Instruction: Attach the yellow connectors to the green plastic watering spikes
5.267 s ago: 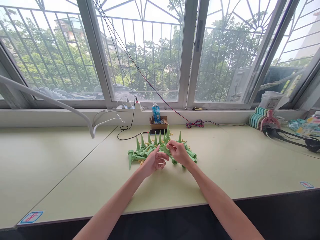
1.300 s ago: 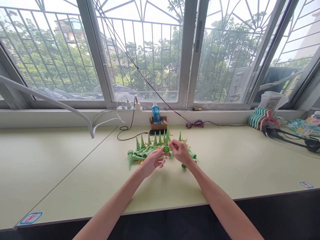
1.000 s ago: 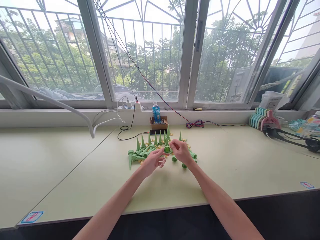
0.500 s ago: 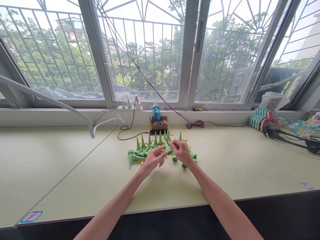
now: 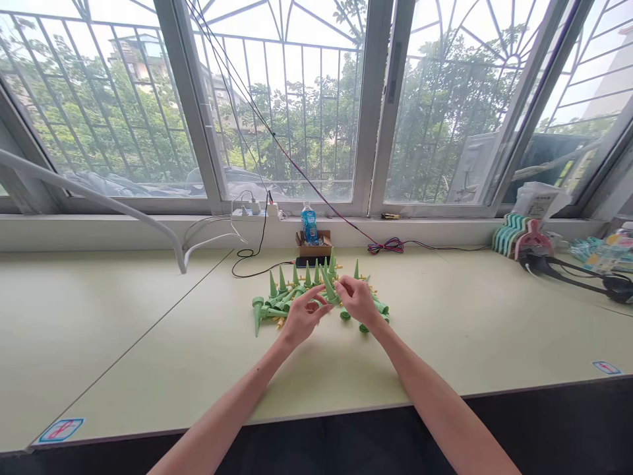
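A green plastic cone-shaped spike stands tilted between my two hands, its point up and leaning left. My left hand grips it near its wide base with thumb and fingertips. Just to the right, my right hand is closed in a pinch close to the spike's side; whatever is between its fingertips is hidden. Around and behind both hands are several more green spikes, some upright like the cone, others lying down, like the one with a cap at the left. Small yellow pieces lie among them.
Behind the spikes are a dark phone on a cable and a cardboard box with a blue-labelled bottle. A bundled wire lies farther right. A white curved tube reaches over the left side. Black headgear rests at right.
The spike between my hands has tipped slightly more upright and shifted a little left. My left fingers have moved closer around its base; my right hand stays almost still.
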Tool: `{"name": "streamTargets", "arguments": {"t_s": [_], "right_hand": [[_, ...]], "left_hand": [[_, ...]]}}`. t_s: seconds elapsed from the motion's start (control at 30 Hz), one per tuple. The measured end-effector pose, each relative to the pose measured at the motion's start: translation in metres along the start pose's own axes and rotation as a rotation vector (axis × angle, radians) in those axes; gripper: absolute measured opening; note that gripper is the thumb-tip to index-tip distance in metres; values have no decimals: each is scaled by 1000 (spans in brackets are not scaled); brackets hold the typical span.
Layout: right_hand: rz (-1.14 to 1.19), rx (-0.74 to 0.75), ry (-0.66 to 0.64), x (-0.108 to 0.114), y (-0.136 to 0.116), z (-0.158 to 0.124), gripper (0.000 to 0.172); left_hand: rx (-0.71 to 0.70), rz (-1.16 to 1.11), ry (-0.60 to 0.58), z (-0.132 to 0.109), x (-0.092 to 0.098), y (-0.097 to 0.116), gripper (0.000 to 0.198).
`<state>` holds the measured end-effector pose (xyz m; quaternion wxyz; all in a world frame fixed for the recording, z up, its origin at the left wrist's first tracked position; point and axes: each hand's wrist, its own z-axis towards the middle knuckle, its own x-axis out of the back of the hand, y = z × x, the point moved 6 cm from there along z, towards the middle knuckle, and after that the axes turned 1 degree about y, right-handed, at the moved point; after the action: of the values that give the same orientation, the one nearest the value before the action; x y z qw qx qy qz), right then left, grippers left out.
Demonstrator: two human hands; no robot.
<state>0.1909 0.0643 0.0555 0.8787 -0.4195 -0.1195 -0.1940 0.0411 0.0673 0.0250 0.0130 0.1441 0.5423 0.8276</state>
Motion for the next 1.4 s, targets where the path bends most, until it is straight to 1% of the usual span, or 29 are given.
{"name": "streamTargets", "arguments": {"t_s": [0.23,0.5,0.63,0.73,0.83,0.93,1.0,1.07,1.13,1.2,1.4], "right_hand": [[15,-17,-8,-1,1,0,32],[33,-49,-18,-3,7,1,34],[42,-57,-17,-5,8,0,34],[37,-56,-3,-5,7,0,33],[28,-55,14,-4,6,-1,33],[36,-52,31,-3,5,-1,33],[46,-42,24,-3,4,-2,33],[49,-21,-6,-4,2,-2,33],[47,1,-38,-6,1,-2,33],[44,15,-54,-7,0,-3,33],[67,17,-67,-7,-1,-3,28]], "left_hand": [[-15,30,60,-1,2,3,56],[-129,104,113,-1,4,8,44],[-136,107,125,-1,3,11,38],[-91,57,130,-1,2,11,39],[-38,-11,106,1,0,12,40],[73,-133,71,3,-1,9,39],[190,-212,20,3,-4,3,46],[301,-263,-76,1,-9,-3,53],[371,-285,-172,-2,-14,-8,57],[396,-301,-216,-3,-15,-11,59],[407,-369,-216,-3,-15,-9,55]]}}
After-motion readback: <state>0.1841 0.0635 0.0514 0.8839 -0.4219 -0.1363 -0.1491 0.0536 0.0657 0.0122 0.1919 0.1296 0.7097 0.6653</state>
